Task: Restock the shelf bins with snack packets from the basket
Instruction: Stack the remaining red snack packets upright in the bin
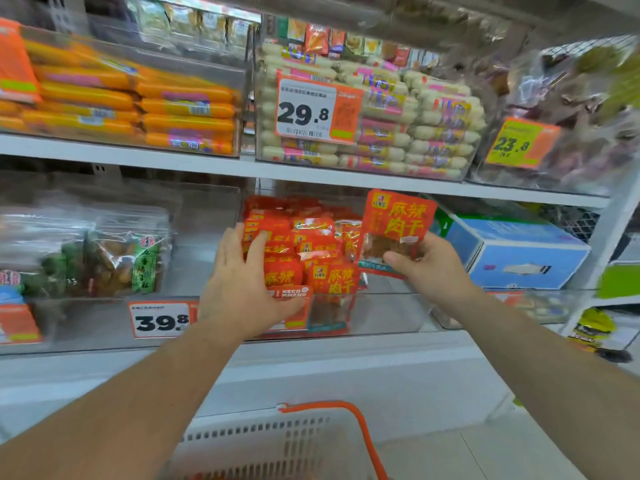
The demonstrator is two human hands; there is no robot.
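Head view: our right hand (427,268) pinches an upright red packet (396,230) while our spread left hand (242,282) steadies the stack (308,251) (slot it beside, label forward).

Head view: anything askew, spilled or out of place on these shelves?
One oddity: a blue box lies tilted in the lower shelf's right-hand space, among bins of snack packets. The red packets under the left hand are jumbled, mid-restock. The right hand holds a packet upright. Nothing spilled.

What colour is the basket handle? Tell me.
Orange, on the basket handle, seen in the head view.
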